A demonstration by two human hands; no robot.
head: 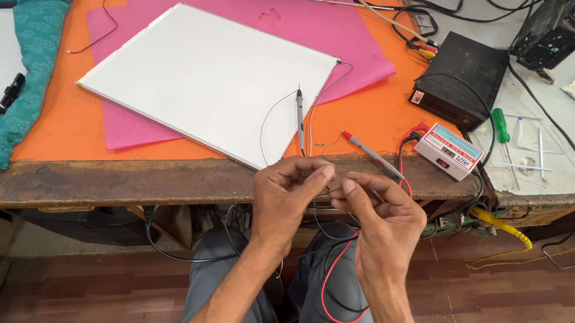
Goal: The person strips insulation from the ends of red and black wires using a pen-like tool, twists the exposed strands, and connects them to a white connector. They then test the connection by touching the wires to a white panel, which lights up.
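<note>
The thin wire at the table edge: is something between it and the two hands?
Nothing visible. The left hand and right hand already pinch the thin wire between their fingertips, just in front of the table edge.

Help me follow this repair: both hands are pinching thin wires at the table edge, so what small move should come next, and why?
Probably bring the two pinched wire ends together between the fingertips. The left hand and right hand hold them nearly touching, in front of the white panel. Both probes lie unused on the table, so testing likely comes afterwards.
</note>
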